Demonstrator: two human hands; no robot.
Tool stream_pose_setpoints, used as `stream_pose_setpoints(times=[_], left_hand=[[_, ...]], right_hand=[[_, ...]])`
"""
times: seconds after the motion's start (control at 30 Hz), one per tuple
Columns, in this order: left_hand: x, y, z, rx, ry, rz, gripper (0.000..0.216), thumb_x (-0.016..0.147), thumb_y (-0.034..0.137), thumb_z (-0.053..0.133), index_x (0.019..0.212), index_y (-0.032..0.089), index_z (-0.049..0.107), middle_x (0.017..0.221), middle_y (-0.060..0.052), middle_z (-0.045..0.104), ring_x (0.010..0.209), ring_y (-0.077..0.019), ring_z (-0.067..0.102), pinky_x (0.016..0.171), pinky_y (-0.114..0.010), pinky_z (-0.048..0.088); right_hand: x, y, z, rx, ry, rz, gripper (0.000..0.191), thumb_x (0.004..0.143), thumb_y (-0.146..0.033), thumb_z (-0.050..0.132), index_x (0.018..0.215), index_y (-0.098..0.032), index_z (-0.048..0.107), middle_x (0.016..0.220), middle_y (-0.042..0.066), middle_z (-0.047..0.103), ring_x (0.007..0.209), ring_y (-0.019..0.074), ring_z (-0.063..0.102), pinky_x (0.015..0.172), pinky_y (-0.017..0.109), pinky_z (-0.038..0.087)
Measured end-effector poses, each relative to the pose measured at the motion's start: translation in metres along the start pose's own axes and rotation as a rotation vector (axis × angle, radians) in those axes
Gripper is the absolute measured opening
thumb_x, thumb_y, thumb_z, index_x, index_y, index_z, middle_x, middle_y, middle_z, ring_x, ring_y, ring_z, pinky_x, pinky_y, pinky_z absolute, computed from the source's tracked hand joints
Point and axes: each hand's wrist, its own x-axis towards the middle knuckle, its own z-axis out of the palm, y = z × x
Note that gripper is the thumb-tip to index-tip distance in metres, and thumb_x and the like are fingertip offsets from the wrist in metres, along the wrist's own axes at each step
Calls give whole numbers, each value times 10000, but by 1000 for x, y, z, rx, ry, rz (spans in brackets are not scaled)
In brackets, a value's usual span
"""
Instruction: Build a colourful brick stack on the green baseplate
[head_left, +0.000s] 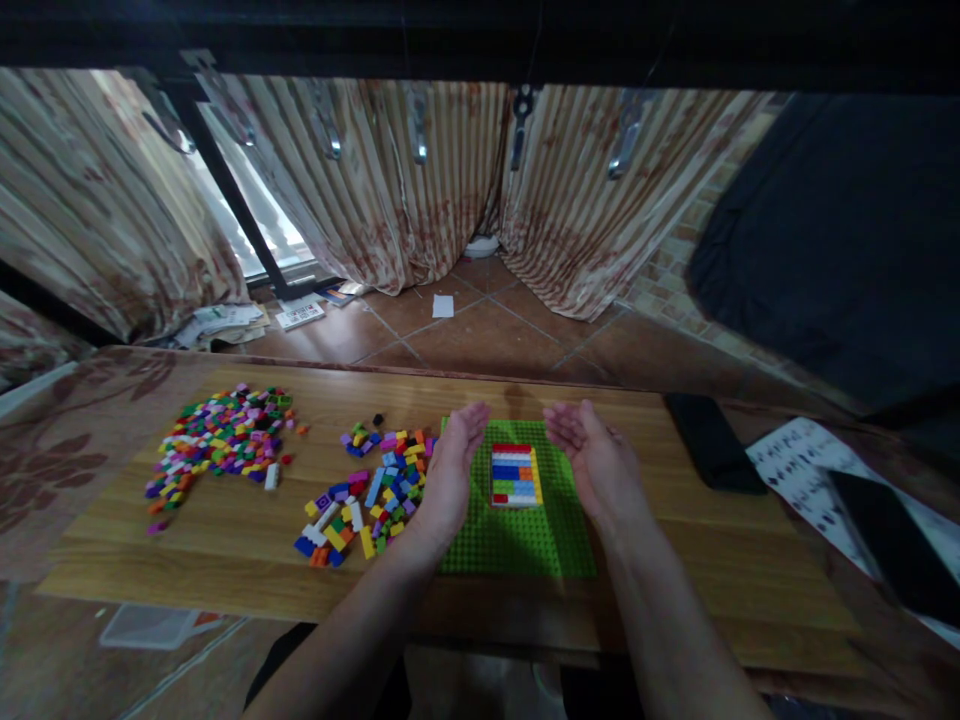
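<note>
Two bare arms above a dark-clothed lap.
The left hand point(450, 470) and right hand point(596, 460) are bare. The left forearm point(352, 620), entering from 7 o'clock, and the right forearm point(675, 620), from 5 o'clock, are bare along all their visible length. At 6 o'clock lies black clothing point(300, 670), its details too dark to tell.

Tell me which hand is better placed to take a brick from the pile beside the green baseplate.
Probably the left. The left hand is open at the baseplate edge, right beside that pile; the right hand, also open, lies beyond the brick stack and would have to cross it.
</note>
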Motion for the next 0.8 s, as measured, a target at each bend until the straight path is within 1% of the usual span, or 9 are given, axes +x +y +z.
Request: stream_pose_setpoints(times=[0.1,0.23,0.37,0.47,0.6,0.8], left_hand=[[-8,-14,5,7,-65,90,612,930,634,362,1320,201,549,1465,-107,505,1383,-227,432,1189,-417,268],[-12,-29,5,90,-92,120,657,940,638,320,1420,211,457,1537,-93,413,1440,-219,344,1223,-405,192],[-13,-31,5,119,-80,130,677,943,645,285,1468,231,398,1581,-77,337,1472,-219,275,1229,-388,173],[-15,-29,7,125,-88,129,684,947,642,268,1494,241,356,1607,-61,279,1491,-207,222,1237,-371,140],[-17,-30,9,142,-102,104,691,942,646,280,1501,246,351,1616,-49,255,1500,-208,191,1241,-362,119],[-14,-37,3,162,-137,97,675,963,622,209,1505,243,348,1612,-40,266,1499,-188,194,1241,-357,116]], right_hand=[[-9,2,14,110,-20,6,486,838,-654,536,917,-201,692,1064,126,743,1062,255,678,967,422,501],[-21,3,26,151,-65,-15,580,862,-694,452,1014,-185,684,1165,141,710,1131,256,647,1051,439,438],[-31,5,29,115,-111,-77,653,891,-719,356,1099,-189,676,1241,139,676,1205,255,601,1088,444,394],[-36,7,31,134,-139,-103,656,905,-718,330,1118,-202,675,1251,124,672,1221,244,588,1102,439,376],[-38,8,32,108,-166,-122,664,918,-713,294,1156,-212,660,1291,110,651,1249,228,565,1108,427,369],[-35,11,30,83,-213,-119,702,919,-726,255,1197,-216,650,1311,98,641,1269,225,547,1131,423,339]])
